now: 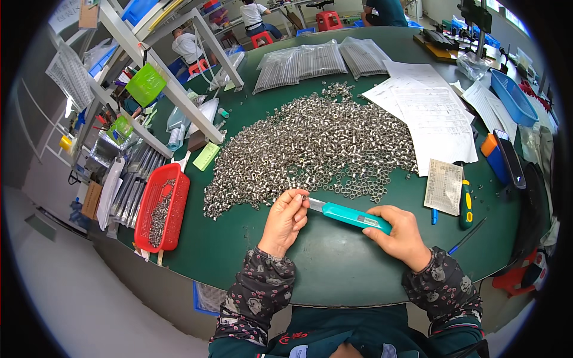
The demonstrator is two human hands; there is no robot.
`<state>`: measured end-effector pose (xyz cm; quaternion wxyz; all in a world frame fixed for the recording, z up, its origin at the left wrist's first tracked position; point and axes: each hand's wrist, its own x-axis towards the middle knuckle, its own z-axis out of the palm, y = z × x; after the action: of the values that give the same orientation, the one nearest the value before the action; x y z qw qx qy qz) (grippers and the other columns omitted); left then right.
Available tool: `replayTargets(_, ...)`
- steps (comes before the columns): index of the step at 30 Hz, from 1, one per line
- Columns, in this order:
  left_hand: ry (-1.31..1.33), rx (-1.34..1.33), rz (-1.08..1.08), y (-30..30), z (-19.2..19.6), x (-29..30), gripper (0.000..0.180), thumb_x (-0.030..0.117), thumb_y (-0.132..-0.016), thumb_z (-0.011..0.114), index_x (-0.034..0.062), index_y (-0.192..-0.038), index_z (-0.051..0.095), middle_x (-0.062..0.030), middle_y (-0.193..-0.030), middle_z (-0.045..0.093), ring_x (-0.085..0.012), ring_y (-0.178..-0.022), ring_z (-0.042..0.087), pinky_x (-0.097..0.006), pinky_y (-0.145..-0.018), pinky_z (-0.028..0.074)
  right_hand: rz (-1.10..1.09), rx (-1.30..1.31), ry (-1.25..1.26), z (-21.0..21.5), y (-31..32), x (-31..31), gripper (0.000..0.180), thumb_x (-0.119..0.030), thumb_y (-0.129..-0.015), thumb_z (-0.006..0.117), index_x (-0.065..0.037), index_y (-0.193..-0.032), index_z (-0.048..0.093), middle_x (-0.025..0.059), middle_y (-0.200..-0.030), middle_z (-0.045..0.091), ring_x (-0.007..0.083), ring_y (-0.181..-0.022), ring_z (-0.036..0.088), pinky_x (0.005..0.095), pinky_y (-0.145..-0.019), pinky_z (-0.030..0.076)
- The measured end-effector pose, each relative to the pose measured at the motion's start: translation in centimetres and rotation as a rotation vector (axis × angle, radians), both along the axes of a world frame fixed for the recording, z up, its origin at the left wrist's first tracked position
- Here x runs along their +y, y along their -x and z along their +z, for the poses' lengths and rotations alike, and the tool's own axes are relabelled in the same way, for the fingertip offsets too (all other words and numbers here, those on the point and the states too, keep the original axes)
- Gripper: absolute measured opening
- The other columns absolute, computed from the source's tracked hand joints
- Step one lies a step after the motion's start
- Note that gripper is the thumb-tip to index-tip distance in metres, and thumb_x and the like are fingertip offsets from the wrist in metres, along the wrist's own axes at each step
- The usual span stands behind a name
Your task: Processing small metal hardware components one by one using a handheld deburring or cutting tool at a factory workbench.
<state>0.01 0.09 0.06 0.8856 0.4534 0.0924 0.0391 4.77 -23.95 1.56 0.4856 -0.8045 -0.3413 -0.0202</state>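
A teal utility knife (349, 216) is gripped by its handle in my right hand (403, 234). Its blade points left and reaches the fingertips of my left hand (282, 222). Thumb and forefinger there pinch a small metal ring (304, 197), partly hidden by the fingers, with the blade tip at or touching it. Just beyond both hands spreads a wide heap of small silvery metal rings (310, 143), thinner and one layer deep at its near right edge.
A red plastic basket (180, 209) with similar small parts stands at the left edge of the green table (352, 271). Bagged metal rods (322, 61) lie at the back. Papers (436, 116), a yellow-green screwdriver (465, 206) and a phone (509, 158) are on the right.
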Motion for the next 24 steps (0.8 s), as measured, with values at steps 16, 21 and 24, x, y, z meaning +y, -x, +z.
replayTargets(16, -0.084, -0.019, 0.017, -0.04, 0.36, -0.31, 0.017, 0.011, -0.090, 0.044, 0.0027, -0.103, 0.050, -0.0020, -0.079, 0.050, -0.0026, -0.049, 0.033, -0.014, -0.037, 0.026, -0.048, 0.050, -0.065, 0.38, 0.05, 0.00, 0.026, -0.018, -0.068, 0.067, -0.002, -0.088, 0.060, 0.0132, -0.080, 0.060, 0.0291, -0.069, 0.058, 0.0336, -0.061, 0.046)
replayTargets(21, -0.081, -0.028, 0.025, -0.13, 0.35, -0.38, 0.018, 0.009, -0.090, 0.044, 0.0024, -0.106, 0.049, -0.0020, -0.083, 0.050, -0.0028, -0.051, 0.034, -0.014, -0.038, 0.027, -0.036, 0.060, -0.037, 0.20, 0.03, -0.06, 0.027, -0.019, -0.068, 0.067, -0.003, -0.089, 0.060, 0.0128, -0.080, 0.060, 0.0294, -0.070, 0.059, 0.0338, -0.062, 0.046)
replayTargets(24, -0.099, -0.020, 0.033, -0.06, 0.30, -0.37, 0.017, 0.007, -0.089, 0.045, 0.0025, -0.104, 0.050, -0.0024, -0.083, 0.050, -0.0031, -0.053, 0.035, -0.014, -0.039, 0.027, -0.028, 0.057, -0.024, 0.18, 0.00, -0.02, 0.027, -0.019, -0.068, 0.067, -0.004, -0.089, 0.061, 0.0125, -0.080, 0.060, 0.0295, -0.070, 0.059, 0.0341, -0.062, 0.046)
